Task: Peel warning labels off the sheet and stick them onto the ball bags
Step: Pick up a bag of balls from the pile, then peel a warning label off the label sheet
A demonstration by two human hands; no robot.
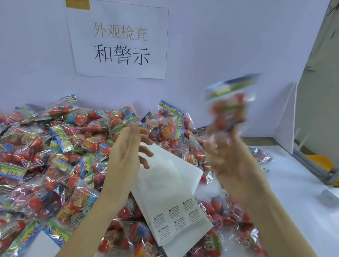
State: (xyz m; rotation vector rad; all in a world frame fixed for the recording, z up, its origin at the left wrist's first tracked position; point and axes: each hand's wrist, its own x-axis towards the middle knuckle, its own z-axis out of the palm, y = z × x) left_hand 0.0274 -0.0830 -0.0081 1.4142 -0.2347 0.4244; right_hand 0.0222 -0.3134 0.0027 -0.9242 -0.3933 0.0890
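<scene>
Six labels [176, 218] remain low on sheet [167, 189], pinched at its top by left hand [126, 155] for reach; right hand [234, 162] grips blurred bag [228, 110] raised above pile [43, 160].

White wall [209, 41] behind the work surface. At twelve o'clock, a paper sign [120, 40] fixed to the wall, printed with two rows of Chinese characters, the upper row paler than the lower; a yellowish tape strip [77, 2] covers its upper-left corner. At three o'clock, a white upright panel [286, 117] beside a grey metal frame [319, 167], with yellow pieces [319, 161] behind the frame. Near four o'clock, a small white object [335, 195] on the white tabletop [302, 212].
</scene>
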